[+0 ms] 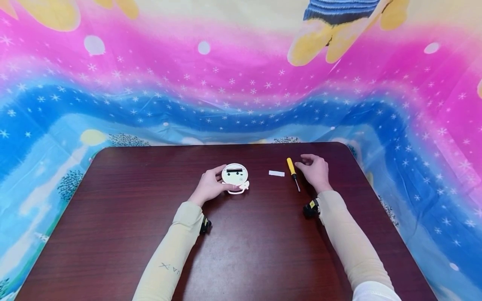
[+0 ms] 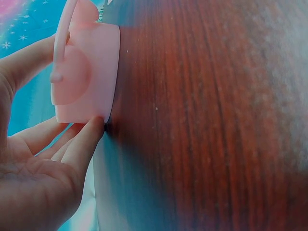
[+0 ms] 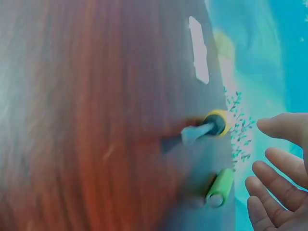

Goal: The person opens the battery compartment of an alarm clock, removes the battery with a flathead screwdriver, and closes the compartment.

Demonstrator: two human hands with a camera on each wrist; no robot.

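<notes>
My left hand (image 1: 208, 186) holds a round, cream-white plastic clock-like device (image 1: 234, 178) on the table, thumb at its near edge and fingers along its side. A dark, uncovered slot, small holes and a curved handle show on its upturned face. In the left wrist view the device's side (image 2: 98, 72) looks pinkish, with fingertips against it. Right of the yellow-handled screwdriver (image 1: 290, 166), my right hand (image 1: 315, 170) hovers with loosely bent fingers and nothing in them. A green battery (image 3: 221, 186) lies near those fingers in the right wrist view; the hand hides it from the head view.
A small white strip (image 1: 276, 173) lies between the device and the screwdriver. The dark wooden table (image 1: 248, 246) has its far edge just beyond these things. A colourful patterned cloth (image 1: 241, 83) hangs behind and around the table.
</notes>
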